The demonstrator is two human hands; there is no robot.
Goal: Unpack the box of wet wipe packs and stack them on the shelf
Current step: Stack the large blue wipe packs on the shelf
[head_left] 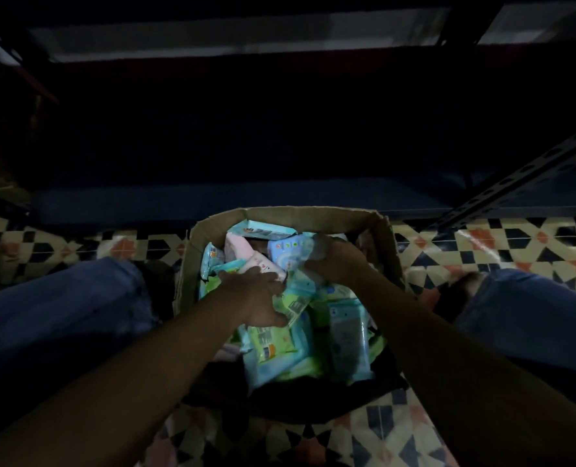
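Dim room, little light except on the box contents. Open brown cardboard box [290, 215] sits on the patterned tile floor [482, 244] at centre frame, between the person's two knees in blue denim [60, 308].

Box holds a loose heap of soft plastic wet wipe packs [279, 352], mostly pale blue and green, lying at all angles, some flat, some on edge. One teal pack leans against the far wall of the box.

Left hand [256, 298], centre of frame, reaches into the box from lower left. Fingers are curled around the near end of a pink-and-white wet wipe pack [246, 252] that angles up and away toward the far left of the box; thumb lies low, over a green pack beneath.

Right hand [337, 261], just right of centre, comes in from lower right. Fingers are closed on a light blue wet wipe pack with coloured dots along its top edge [288, 254], held above the heap near the far side of the box. The two held packs sit side by side, nearly touching.

Beyond the box, across the upper half of frame: dark blue metal shelf [279, 197], lowest board just behind the box rim, interior too dark to read. A slotted grey upright post [529, 173] slants in at right.
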